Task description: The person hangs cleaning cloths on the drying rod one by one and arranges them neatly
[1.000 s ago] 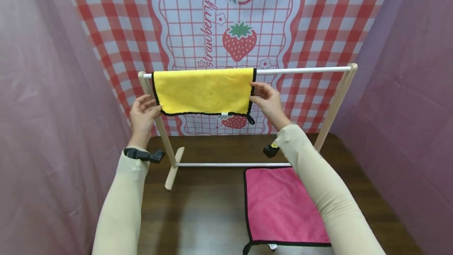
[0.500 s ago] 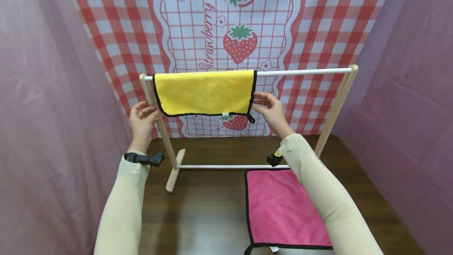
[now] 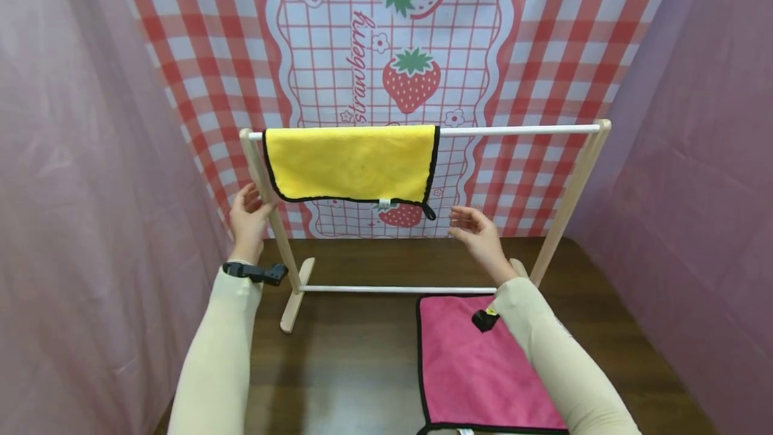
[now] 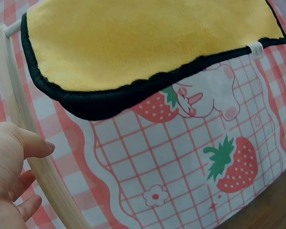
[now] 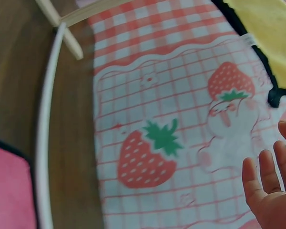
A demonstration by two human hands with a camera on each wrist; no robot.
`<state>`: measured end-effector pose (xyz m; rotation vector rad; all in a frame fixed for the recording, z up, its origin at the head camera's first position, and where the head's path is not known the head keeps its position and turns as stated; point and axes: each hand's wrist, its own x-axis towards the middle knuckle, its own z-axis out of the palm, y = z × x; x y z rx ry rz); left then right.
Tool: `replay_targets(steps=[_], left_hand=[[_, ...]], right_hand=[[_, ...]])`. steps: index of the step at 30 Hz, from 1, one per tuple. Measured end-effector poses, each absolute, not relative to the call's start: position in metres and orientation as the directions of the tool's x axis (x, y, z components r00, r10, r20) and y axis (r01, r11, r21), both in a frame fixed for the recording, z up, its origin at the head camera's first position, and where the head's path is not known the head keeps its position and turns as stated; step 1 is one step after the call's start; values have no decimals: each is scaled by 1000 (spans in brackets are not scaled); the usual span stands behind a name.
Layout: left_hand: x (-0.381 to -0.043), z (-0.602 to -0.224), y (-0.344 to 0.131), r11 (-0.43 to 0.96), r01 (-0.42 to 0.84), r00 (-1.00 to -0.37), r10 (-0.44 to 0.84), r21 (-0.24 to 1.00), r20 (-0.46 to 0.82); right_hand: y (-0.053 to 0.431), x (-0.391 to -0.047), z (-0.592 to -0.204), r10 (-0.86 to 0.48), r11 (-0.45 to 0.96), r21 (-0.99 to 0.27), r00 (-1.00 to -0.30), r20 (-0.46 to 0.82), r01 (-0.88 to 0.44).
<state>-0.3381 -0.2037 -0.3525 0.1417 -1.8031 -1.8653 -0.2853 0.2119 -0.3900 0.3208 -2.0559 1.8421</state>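
In the head view a yellow cloth (image 3: 353, 163) with a black edge hangs folded over the top rail (image 3: 519, 130) of a wooden rack, toward its left end. My left hand (image 3: 249, 223) is beside the rack's left post (image 3: 279, 233), below the cloth's lower left corner. In the left wrist view its thumb (image 4: 38, 145) overlaps the post, and the other fingers lie loosely bent. My right hand (image 3: 480, 237) is apart from the cloth, low and right of its black corner loop (image 3: 429, 211). Nothing is in its relaxed fingers.
A pink cloth (image 3: 477, 368) with a black edge lies flat on the brown wooden floor (image 3: 338, 361), partly hidden by my right sleeve. The rack's lower rail (image 3: 392, 289) runs behind it. A checked strawberry backdrop (image 3: 338, 39) hangs behind the rack, with pink curtains (image 3: 90, 186) at both sides.
Both hands have come off the yellow cloth. The right hand has moved down and right, away from its edge; the left has dropped a little along the post. The cloth stays on the rail.
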Motion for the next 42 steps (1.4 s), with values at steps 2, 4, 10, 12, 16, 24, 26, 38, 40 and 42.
replay_targets(steps=[2,4,10,12,16,24,26,38,40,42], left_hand=[[-340,-354,-203,39,301,-857,-428,953,288],[-342,-355,-201,54,296,-860,-419,954,290],[-341,-362,-198,102,279,-858,-419,955,296],[-341,-363,-197,114,280,-852,-428,953,302],[-342,-364,-198,126,283,-840,-445,951,310],[-344,-365,-203,179,296,-813,-469,938,345],[-345,-366,-204,191,296,-809,-471,936,352],[-345,-369,-209,269,268,-818,-444,925,366],[-344,-370,-209,272,268,-820,-440,924,367],[-342,-371,-209,274,260,-823,-439,926,361]], right_hand=[[217,-279,-400,87,118,-916,-915,394,-384],[224,-274,-409,96,122,-922,-920,380,-368],[244,-256,-432,80,143,-931,-934,349,-335],[249,-251,-439,79,157,-928,-933,352,-337],[256,-242,-453,81,183,-916,-923,375,-356],[275,-230,-487,85,252,-911,-930,358,-328],[278,-226,-495,83,302,-899,-930,357,-318],[282,-205,-538,4,608,-743,-934,356,-280],[283,-200,-542,-21,641,-724,-948,317,-256],[282,-193,-545,-31,668,-716,-968,248,-204]])
